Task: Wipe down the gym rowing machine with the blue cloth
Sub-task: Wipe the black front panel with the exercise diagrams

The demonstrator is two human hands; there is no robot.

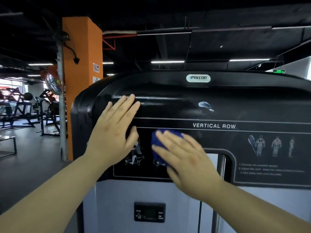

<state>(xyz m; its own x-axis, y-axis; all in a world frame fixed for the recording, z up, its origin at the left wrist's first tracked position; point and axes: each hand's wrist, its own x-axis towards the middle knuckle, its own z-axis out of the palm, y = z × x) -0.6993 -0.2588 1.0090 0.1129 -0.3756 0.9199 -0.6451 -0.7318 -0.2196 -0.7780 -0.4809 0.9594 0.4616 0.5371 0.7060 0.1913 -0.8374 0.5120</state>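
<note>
while the left hand point(112, 130) lies flat on the curved black cover of the rowing machine point(168, 91), fingers straight, a little spread and holding nothing, the right hand point(186, 158) presses the blue cloth point(159, 140) against the instruction panel point(269, 169), just below the "vertical row" lettering point(214, 126). the right fingers look straight and fanned over the cloth rather than curled round it, though that hand is blurred, so i would not swear to the thumb. the cloth is bunched under the fingertips at the left end of the panel, beside the little exercise drawings.

as for progress, my guess is that the job is at an early or middle stage. the glossy top of the cover shows a pale smear point(206, 106) to the right of the left hand, well apart from the cloth, and it looks unwiped. the right part of the panel with the muscle figures, the pale grey body below and the small display point(149, 212) low down give no sign either way; i cannot tell whether they have been cleaned. seat, handles and frame are out of sight, so most of the machine is probably left to do. the precor badge point(198, 78) sits at the top edge, and an orange pillar point(80, 64) stands behind the machine on the left.
</note>
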